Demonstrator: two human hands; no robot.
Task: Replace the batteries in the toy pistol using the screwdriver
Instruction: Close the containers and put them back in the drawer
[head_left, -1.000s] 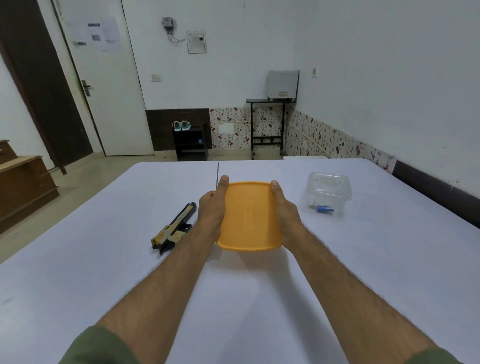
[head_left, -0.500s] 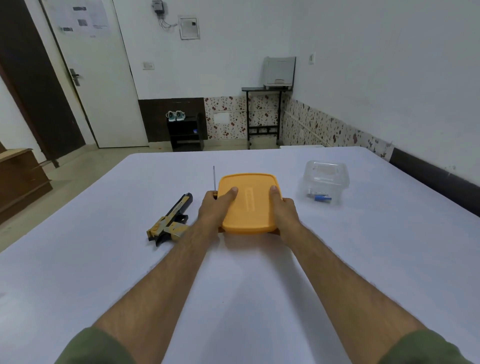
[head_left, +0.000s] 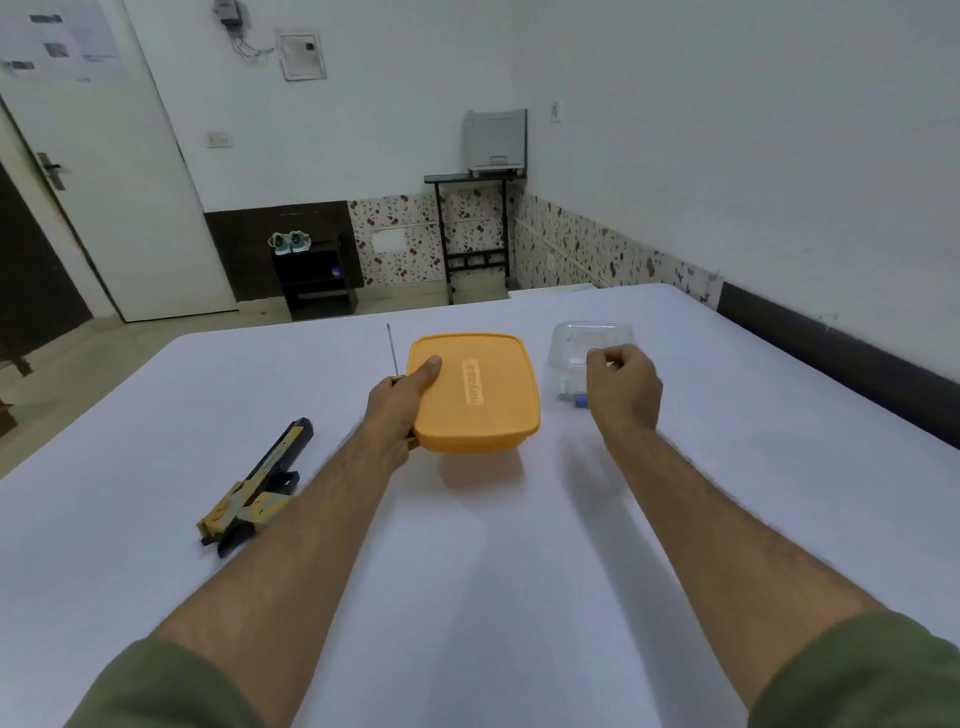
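Note:
A black and yellow toy pistol lies on the white table at the left. My left hand grips the left edge of an orange lid, thumb on top, holding it just above the table. The thin screwdriver lies just beyond my left hand, its shaft pointing away; its handle is mostly hidden. My right hand hovers with curled fingers in front of a clear plastic container, which holds blue-tipped batteries.
The table's far edge runs behind the lid. Beyond it are a dark shoe rack, a black stand with a grey box and a white door. A wall runs along the right side.
My right hand has let go of the orange lid and moved right to the clear container. The left hand alone now holds the lid.

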